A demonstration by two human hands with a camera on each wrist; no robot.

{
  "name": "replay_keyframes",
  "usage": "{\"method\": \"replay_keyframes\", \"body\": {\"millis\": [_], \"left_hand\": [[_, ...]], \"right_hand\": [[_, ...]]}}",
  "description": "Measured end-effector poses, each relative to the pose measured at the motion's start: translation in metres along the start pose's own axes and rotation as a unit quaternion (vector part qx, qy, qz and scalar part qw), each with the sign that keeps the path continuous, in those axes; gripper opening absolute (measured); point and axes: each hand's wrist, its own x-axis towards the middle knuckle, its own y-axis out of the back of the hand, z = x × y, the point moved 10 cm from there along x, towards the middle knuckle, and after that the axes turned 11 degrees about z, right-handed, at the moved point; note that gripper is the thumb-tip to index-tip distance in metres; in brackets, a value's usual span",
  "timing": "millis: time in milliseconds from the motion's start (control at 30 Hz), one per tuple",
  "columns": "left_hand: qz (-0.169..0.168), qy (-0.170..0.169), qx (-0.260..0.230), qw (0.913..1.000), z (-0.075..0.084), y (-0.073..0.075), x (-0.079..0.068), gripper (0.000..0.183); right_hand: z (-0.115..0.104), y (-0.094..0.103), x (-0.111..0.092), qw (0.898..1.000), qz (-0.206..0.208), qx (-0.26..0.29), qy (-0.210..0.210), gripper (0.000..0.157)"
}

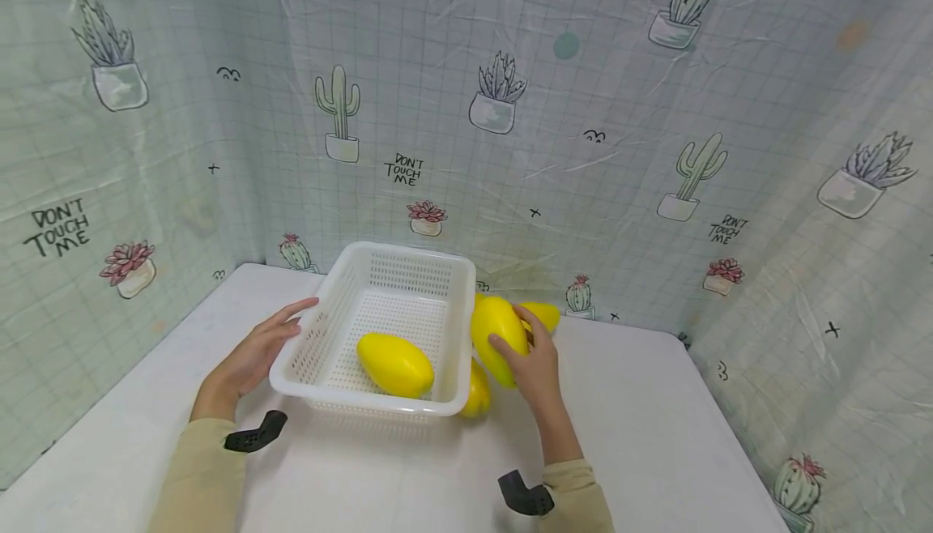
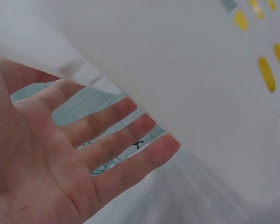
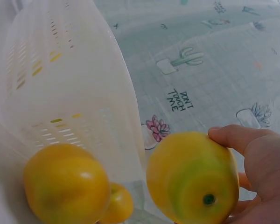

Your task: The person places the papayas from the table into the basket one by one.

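A white slotted plastic basket [image 1: 313,387] stands on the table with a yellow, mango-shaped fruit [image 1: 395,364] lying inside. My left hand [image 1: 255,355] is at its left rim; in the left wrist view the fingers [image 2: 130,161] are straight, their tips against the wall. Beside the right wall, my right hand [image 1: 538,359] grips another yellow fruit [image 1: 501,338], thumb on the near side. The right wrist view shows this fruit's greenish end [image 3: 193,186] with a dark green spot. Some right fingers are hidden behind it.
On the white table [image 1: 641,420], a yellow fruit [image 1: 477,394] lies against the basket's right side. Another fruit [image 1: 543,316] shows behind my right hand, partly covered. A patterned curtain [image 1: 452,112] hangs at the back and sides.
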Motion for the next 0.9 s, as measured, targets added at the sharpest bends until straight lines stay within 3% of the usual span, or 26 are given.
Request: {"method": "replay_keyframes", "body": {"millis": [900], "left_hand": [[0.0,-0.001,-0.004,1.0,0.0,0.0,-0.001,0.053]], "right_hand": [[-0.013,-0.009,-0.003,1.0,-0.005,0.014,0.02,0.067]]}}
